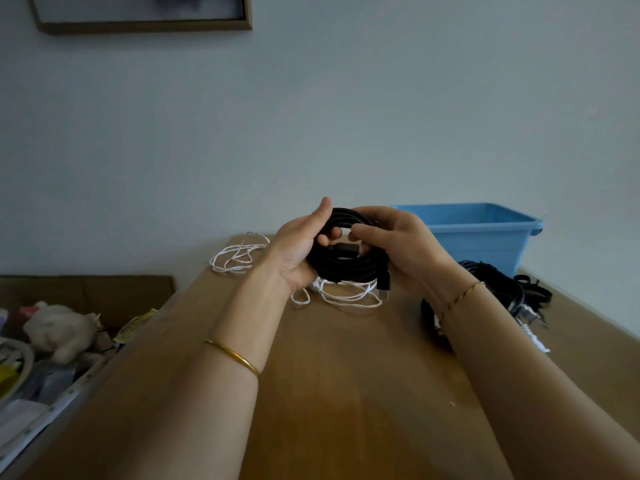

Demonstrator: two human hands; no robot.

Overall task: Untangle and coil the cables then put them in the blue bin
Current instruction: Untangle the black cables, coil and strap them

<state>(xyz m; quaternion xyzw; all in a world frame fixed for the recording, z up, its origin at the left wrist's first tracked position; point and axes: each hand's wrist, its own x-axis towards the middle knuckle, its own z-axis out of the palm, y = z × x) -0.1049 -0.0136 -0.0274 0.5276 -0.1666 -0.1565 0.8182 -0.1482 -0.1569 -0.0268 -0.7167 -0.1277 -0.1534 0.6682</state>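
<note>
Black cable (346,265) coiled, gripped by left hand (298,251) and right hand (401,251) above the table (346,375). Not binned yet; blue bin (485,233) interior hidden. White cables (239,258) and black pile (502,292) remain tangled, by my read

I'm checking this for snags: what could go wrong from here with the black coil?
The black coil looks untied, held only by the left hand and right hand; it may spring loose before reaching the blue bin. Its dangling plug could catch the white cables beneath.
</note>
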